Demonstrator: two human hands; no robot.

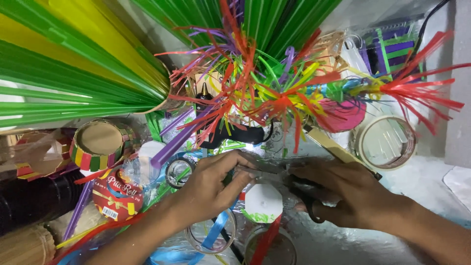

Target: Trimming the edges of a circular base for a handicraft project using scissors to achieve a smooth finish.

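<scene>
Scissors [287, 179] lie across the middle of the cluttered work surface, near its front edge, their black handles wrapped by the right hand [338, 194], whose fingers are curled shut through and around the loops while the metal blades point left. The left hand [213, 184] meets those blades, its fingers pinched closed on something small and green at the blade tips; what exactly it grips is too hidden to tell. Just below the two hands sits a white octagonal piece [263, 200] with green smears, and a red strip [267, 240] runs down from it toward the front edge. Left of the left hand stand a small tape ring [177, 172] and a red ribbon spool [117, 194]. Farther back, a spray of red, yellow and green strips [255, 93] fans over the surface, with a wide roll of pale tape [386, 142] toward the right edge and a striped cardboard ring [98, 145] toward the left.
</scene>
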